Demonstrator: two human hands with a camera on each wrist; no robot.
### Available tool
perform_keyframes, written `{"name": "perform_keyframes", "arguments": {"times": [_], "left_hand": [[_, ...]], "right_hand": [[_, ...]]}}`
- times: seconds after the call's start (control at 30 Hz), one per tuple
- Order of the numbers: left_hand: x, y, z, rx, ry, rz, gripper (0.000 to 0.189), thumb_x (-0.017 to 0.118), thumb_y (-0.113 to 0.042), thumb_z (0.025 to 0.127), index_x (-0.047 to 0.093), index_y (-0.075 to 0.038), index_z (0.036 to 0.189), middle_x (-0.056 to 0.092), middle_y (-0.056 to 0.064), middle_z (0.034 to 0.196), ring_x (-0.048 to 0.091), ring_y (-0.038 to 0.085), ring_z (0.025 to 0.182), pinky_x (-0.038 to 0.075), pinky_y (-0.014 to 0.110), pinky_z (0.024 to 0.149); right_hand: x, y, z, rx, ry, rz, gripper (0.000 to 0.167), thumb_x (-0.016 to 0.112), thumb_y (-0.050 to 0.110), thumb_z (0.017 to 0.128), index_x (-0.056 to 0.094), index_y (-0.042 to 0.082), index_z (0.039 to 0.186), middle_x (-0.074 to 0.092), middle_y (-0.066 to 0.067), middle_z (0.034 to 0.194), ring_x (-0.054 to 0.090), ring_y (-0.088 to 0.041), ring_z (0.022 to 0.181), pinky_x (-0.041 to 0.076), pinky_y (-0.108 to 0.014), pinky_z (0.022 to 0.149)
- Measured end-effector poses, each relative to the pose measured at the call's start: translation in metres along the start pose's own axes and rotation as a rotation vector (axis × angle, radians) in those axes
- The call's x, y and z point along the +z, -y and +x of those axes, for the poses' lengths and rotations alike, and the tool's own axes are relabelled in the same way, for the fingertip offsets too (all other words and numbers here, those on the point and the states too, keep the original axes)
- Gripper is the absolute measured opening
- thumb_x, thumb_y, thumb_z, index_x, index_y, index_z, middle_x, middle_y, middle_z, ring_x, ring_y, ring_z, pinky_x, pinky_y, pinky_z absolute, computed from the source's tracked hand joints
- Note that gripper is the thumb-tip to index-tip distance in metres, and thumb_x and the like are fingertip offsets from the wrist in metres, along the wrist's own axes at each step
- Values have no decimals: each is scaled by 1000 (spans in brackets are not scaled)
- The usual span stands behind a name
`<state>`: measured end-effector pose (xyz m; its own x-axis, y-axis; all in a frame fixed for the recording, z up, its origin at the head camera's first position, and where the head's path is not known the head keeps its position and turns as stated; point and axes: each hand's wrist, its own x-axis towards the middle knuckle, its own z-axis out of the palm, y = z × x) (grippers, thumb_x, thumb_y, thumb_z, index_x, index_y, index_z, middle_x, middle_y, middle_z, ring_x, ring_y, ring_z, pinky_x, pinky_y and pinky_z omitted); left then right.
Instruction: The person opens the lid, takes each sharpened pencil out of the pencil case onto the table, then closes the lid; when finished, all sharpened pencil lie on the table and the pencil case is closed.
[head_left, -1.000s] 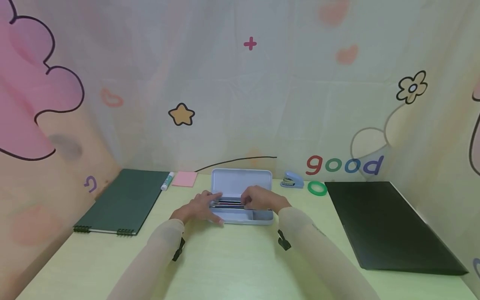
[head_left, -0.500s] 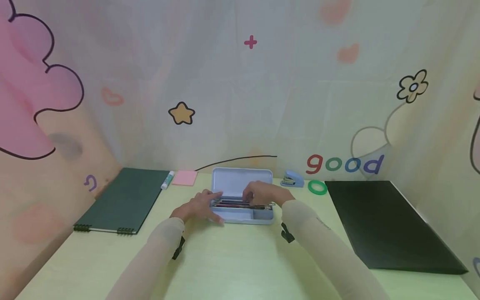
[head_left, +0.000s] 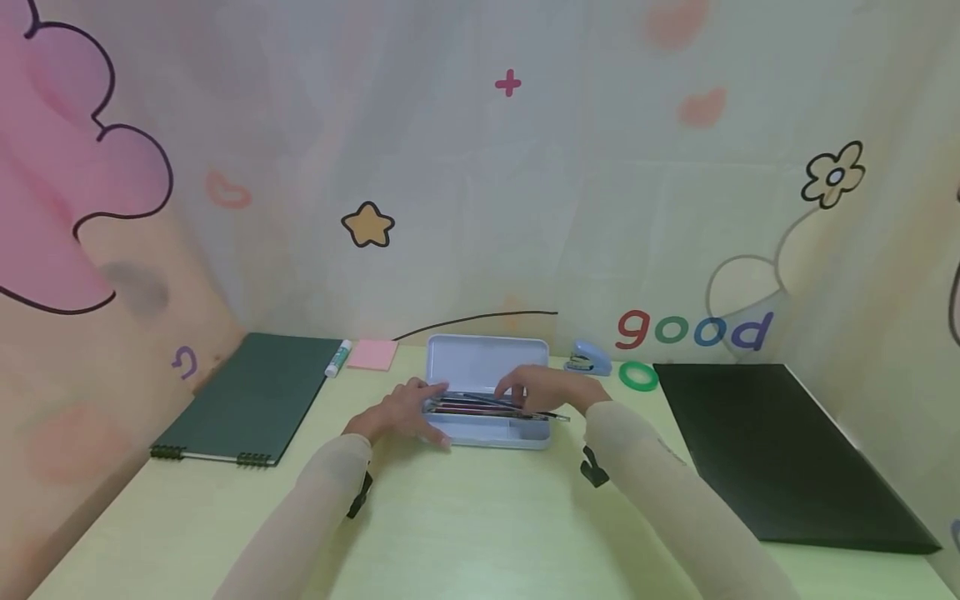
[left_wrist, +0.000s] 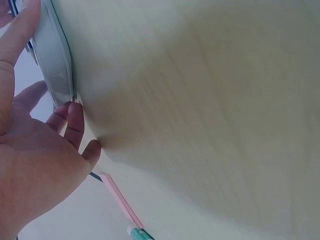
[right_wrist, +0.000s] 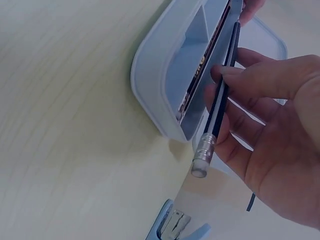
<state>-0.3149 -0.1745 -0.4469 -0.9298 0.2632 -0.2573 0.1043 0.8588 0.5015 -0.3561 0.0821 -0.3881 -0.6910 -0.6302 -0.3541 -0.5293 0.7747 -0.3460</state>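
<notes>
A pale blue pencil case [head_left: 487, 360] lies with its lid up at the back middle of the table. My left hand [head_left: 401, 411] holds its left end, thumb at the near side and fingers at the far side; in the left wrist view the fingertips meet the case wall [left_wrist: 54, 50]. My right hand [head_left: 547, 386] pinches a dark, light-striped pencil [right_wrist: 218, 110] between thumb and fingers. The pencil's eraser end sticks out past the case's right end, while its other end points into the case. Another pencil [right_wrist: 200, 69] lies inside the case's long compartment.
Left of the case are pink sticky notes [head_left: 372, 354], a glue stick [head_left: 338, 359] and a dark green spiral sketchbook [head_left: 247, 400]. To its right stand a blue stapler [head_left: 588, 358], a green tape ring [head_left: 637, 387] and a large black flat folder [head_left: 787, 454].
My right hand has moved a little to the right, and the pencil it pinches now sticks out past the case's right end. My left hand stays on the case.
</notes>
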Motion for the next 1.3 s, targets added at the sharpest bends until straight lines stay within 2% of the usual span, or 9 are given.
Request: {"name": "perform_keyframes", "arguments": {"times": [0.13,0.43,0.63,0.97,1.3], "left_hand": [[0,-2,0,4,-1,5,98,85,-47,75,34,-28,156,34,16,155,37,36,134,35,63,112],[0,-2,0,3,3,13,99,86,-47,74,34,-27,156,34,17,155,37,36,133,35,62,112],[0,-3,0,-4,10,8,99,86,-47,74,33,-29,157,33,15,155,37,35,133,35,61,112],[0,-1,2,19,13,8,101,86,-47,74,32,-27,157,33,17,154,37,36,134,35,64,112],[-4,0,3,41,28,3,101,87,-44,74,33,-23,157,33,19,152,36,37,132,34,63,112]], "right_hand": [[-4,-8,-7,16,6,11,51,64,-10,84,68,17,126,66,-3,114,56,-21,102,52,-40,96],[-16,-27,-30,-27,17,8,46,64,-12,83,70,9,123,68,-6,109,59,-20,96,55,-35,90],[-21,-49,-43,15,16,2,46,65,-12,82,70,9,123,70,-6,102,60,-21,93,56,-33,84],[-28,-75,-74,100,-4,26,41,66,-10,84,70,9,121,68,-6,104,59,-22,95,56,-38,87],[-21,-106,-93,133,-45,45,37,66,-10,84,73,6,116,69,-6,102,59,-22,93,57,-41,86]]}}
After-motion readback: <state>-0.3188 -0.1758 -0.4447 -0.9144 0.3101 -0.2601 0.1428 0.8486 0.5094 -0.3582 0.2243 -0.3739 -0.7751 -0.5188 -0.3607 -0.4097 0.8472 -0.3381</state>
